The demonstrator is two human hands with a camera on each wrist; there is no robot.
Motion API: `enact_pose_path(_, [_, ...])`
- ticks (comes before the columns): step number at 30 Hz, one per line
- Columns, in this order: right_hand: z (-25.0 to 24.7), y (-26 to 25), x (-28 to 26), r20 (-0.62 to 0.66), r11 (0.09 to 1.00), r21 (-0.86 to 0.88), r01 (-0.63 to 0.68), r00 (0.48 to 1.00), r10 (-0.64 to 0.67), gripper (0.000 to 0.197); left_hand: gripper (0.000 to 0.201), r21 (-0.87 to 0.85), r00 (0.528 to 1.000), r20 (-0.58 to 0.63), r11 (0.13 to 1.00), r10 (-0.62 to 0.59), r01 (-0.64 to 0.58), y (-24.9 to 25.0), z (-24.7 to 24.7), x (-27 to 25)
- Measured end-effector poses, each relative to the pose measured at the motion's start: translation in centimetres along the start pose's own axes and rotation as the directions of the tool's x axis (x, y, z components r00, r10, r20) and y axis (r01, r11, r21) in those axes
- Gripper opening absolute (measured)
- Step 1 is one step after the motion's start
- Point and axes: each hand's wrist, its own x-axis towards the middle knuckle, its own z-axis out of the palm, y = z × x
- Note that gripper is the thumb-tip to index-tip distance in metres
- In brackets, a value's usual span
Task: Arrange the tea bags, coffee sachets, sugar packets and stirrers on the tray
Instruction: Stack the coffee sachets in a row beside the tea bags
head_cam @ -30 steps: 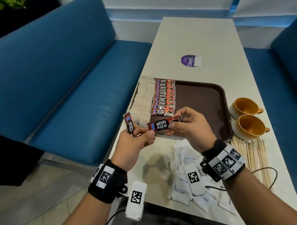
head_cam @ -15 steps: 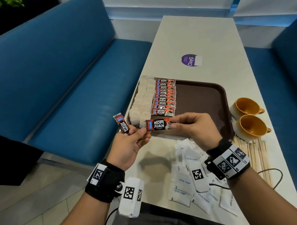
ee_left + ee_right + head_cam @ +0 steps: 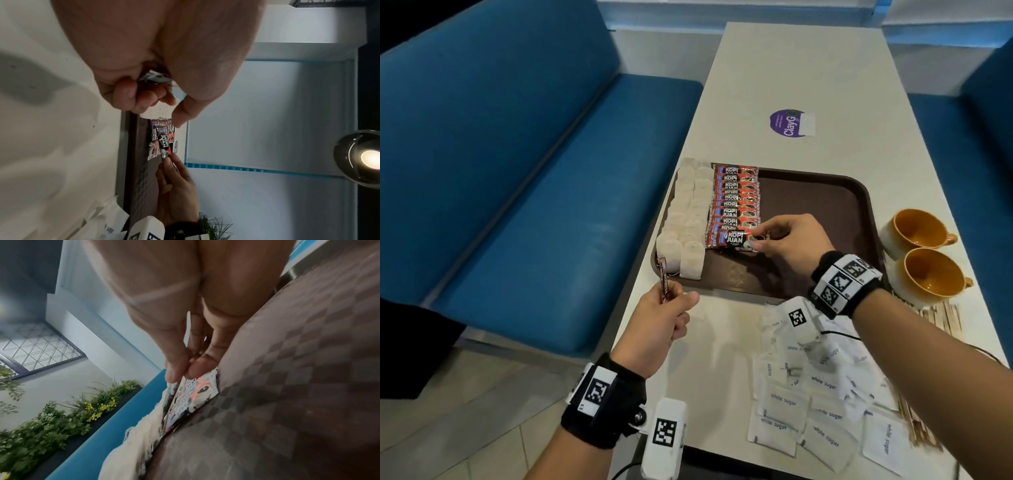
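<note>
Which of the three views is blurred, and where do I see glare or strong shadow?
Right wrist view: motion-blurred tray. Left wrist view: sharper, ceiling lamp glares, soft shadow across the table. Head view: mostly sharp, wide-angle bending, sugar packets slightly soft.

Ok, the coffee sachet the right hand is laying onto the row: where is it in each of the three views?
Head: the coffee sachet is left of centre, at the near end of the sachet row, pinched by the right hand.
Left wrist: the sachet is just below centre, pinched at its lower end.
Right wrist: the sachet is at centre, below the fingertips.
Shared landmark: the brown tray.
</note>
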Motion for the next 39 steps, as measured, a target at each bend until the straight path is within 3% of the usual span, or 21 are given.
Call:
enact_pose_path(4, [0.9, 0.1, 1.4, 0.071, 1.0, -0.009, -0.011, 0.997, 0.011, 0.019, 0.028, -0.008, 1.0, -0.02, 1.0, 0.002, -0.002, -0.1, -0.5, 0.4])
enact_pose_path(8, [1.4, 0.2, 2.0, 0.107, 0.986, -0.164, -0.041, 0.993, 0.059, 0.019, 0.029, -0.024, 1.0, -0.027, 1.0, 0.006, -0.007, 0.0, -0.8, 0.6])
enact_pose_path(13, [1.5, -0.7, 1.9, 0.129, 0.922, -0.385, 0.036, 0.992, 0.015, 0.02, 0.029, -0.031, 1.0, -0.03, 1.0, 0.004, -0.005, 0.1, -0.9, 0.7])
enact_pose_path(19, [1.5, -1.2, 2.3, 0.135, 0.898, -0.439, 0.028, 0.99, 0.035, 0.02, 0.027, -0.031, 1.0, -0.026, 1.0, 0.005, -0.006, 0.2, -0.9, 0.5])
enact_pose_path(23, [1.1, -1.4, 2.1, 0.11, 0.909, -0.414, 0.051, 0.994, -0.005, 0.015, 0.015, -0.064, 1.0, -0.021, 0.998, -0.001, 0.0, 0.5, -0.8, 0.0])
enact_pose_path(31, [0.8, -3.4, -1.5, 0.17, 0.953, -0.259, 0.156, 0.979, -0.114, 0.003, 0.056, -0.088, 0.999, 0.006, 0.995, 0.053, -0.053, 1.6, 0.4, -1.0])
enact_pose_path(33, [0.9, -3.9, -2.9, 0.18, 0.96, -0.199, 0.195, 0.971, -0.16, 0.006, 0.05, -0.109, 0.997, 0.04, 0.992, 0.071, -0.067, 1.7, 0.8, -1.2])
enact_pose_path(37, [1.6, -4.5, -5.7, 0.151, 0.973, -0.045, 0.226, 0.965, -0.217, 0.027, 0.019, -0.08, 0.99, 0.062, 0.99, 0.125, -0.12, 1.3, 1.4, -1.1])
enact_pose_path(39, [2.1, -4.6, -7.0, 0.124, 0.98, 0.045, 0.195, 0.972, -0.199, 0.03, 0.02, -0.085, 0.986, 0.065, 0.985, 0.154, -0.148, 1.1, 1.5, -1.2])
